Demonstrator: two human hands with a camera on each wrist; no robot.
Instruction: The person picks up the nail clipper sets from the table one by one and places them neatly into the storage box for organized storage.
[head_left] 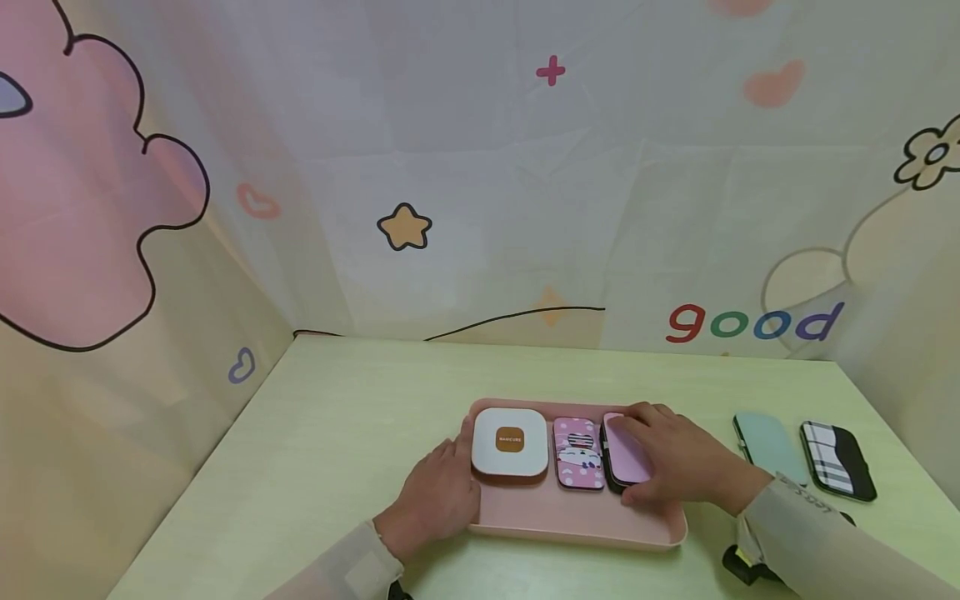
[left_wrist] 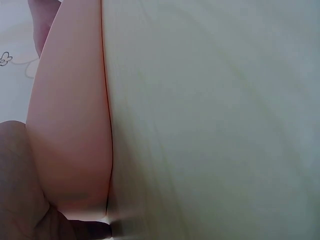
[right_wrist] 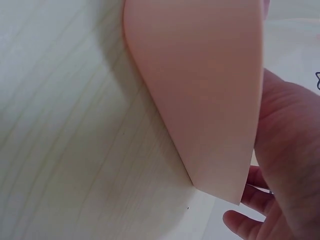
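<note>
On the table a shallow pink tray [head_left: 558, 527] holds several cases. My left hand [head_left: 441, 498] grips the tray's left end, with fingers along its side wall. Within the tray, a white box [head_left: 495, 457] with a brown "MANICURE" label sits at the left, beside a small pink dotted case [head_left: 578, 473] with a cartoon print. To the right of that, my right hand [head_left: 678, 457] holds a pinkish-purple case [head_left: 624, 454] with a black edge, thumb at its near end and fingers at its far end. In the right wrist view, the tray wall hides that case.
To the right of the tray, a mint-green case [head_left: 768, 446] and a black case with a plaid panel [head_left: 837, 460] lie on the pale wooden table [head_left: 337, 417]. A printed cloth [head_left: 480, 167] hangs behind the table and along its sides.
</note>
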